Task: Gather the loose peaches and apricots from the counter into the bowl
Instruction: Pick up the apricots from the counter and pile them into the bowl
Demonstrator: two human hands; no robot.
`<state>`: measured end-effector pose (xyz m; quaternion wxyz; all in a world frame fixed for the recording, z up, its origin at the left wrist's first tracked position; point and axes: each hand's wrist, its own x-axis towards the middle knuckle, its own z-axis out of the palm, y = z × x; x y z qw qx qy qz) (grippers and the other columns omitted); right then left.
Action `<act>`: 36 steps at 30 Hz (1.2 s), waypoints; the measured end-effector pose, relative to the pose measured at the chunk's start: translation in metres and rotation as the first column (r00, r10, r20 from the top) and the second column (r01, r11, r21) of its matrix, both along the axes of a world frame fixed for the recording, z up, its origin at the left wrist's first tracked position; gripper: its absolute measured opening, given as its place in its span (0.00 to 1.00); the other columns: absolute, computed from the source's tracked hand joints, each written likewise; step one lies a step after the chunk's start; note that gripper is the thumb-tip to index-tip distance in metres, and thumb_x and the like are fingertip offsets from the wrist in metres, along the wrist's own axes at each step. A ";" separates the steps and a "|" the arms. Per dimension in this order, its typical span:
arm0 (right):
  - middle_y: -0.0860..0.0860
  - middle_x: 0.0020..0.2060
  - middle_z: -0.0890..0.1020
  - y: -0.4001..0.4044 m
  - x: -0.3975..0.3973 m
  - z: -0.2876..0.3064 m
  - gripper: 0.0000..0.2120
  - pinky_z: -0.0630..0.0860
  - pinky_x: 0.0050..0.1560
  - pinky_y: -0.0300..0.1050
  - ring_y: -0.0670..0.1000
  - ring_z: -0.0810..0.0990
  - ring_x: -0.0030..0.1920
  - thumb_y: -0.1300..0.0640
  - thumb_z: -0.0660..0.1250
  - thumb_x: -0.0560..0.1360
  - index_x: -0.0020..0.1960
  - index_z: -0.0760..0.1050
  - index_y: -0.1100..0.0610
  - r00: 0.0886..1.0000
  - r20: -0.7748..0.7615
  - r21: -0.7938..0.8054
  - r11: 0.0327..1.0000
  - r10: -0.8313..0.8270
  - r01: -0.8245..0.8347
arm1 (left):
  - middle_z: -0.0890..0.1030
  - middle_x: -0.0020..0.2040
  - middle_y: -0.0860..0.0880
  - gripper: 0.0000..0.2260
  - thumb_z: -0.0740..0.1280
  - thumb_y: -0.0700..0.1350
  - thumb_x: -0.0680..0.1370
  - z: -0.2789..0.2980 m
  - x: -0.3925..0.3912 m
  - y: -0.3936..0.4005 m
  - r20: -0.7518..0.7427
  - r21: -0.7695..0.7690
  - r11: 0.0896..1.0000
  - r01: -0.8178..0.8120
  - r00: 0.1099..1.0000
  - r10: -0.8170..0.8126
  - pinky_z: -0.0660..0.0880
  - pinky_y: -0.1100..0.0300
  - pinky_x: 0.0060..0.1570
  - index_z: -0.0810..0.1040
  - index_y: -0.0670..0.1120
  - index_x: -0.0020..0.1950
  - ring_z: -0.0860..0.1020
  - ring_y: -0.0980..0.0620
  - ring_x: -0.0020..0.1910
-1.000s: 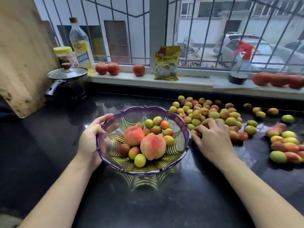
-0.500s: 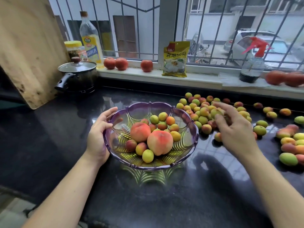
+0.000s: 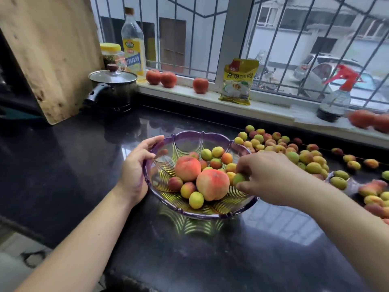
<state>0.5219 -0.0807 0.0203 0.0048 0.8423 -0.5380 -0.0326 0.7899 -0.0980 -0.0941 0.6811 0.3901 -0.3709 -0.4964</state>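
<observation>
Over the bowl's [image 3: 189, 138] right rim a green apricot [image 3: 239, 179] is pinched by the right hand [image 3: 267, 178], left hand [image 3: 134, 165] gripping the left rim; release is judged next, then the worktop's [image 3: 210, 260] right-side pile [image 3: 294, 152].

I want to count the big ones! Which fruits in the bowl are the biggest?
The two pink-orange peaches in the middle of the purple bowl. Each is far bigger than the small apricots around them.

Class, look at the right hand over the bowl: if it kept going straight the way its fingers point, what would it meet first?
Most likely the larger peach. The right hand holds a green apricot, fingers pointing leftward and down into the bowl; depth is uncertain.
</observation>
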 end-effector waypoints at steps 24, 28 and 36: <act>0.50 0.47 0.84 -0.032 -0.048 -0.015 0.06 0.72 0.45 0.44 0.50 0.78 0.48 0.54 0.67 0.80 0.54 0.83 0.52 0.823 0.542 -0.223 0.916 -0.167 0.333 | 0.81 0.68 0.42 0.25 0.57 0.40 0.74 -0.007 -0.003 0.000 0.113 -0.064 0.998 0.000 0.994 0.007 0.70 0.44 0.73 0.78 0.41 0.69 0.77 0.44 0.70; 0.57 0.56 0.82 -0.085 -0.106 -0.044 0.13 0.74 0.58 0.53 0.61 0.76 0.56 0.59 0.64 0.78 0.60 0.82 0.55 0.822 0.399 -0.257 0.810 -0.407 0.526 | 0.81 0.68 0.41 0.28 0.58 0.41 0.71 -0.007 -0.002 -0.001 0.086 -0.065 0.997 0.035 0.996 -0.029 0.70 0.43 0.73 0.78 0.41 0.70 0.78 0.44 0.70; 0.56 0.63 0.79 -0.117 -0.121 -0.074 0.16 0.67 0.64 0.56 0.62 0.69 0.66 0.59 0.60 0.78 0.65 0.74 0.52 0.864 -0.004 -0.253 0.836 -0.504 0.486 | 0.80 0.68 0.42 0.27 0.58 0.40 0.71 -0.008 -0.001 -0.003 0.065 -0.053 0.997 0.052 0.997 -0.049 0.72 0.42 0.71 0.78 0.40 0.70 0.79 0.43 0.69</act>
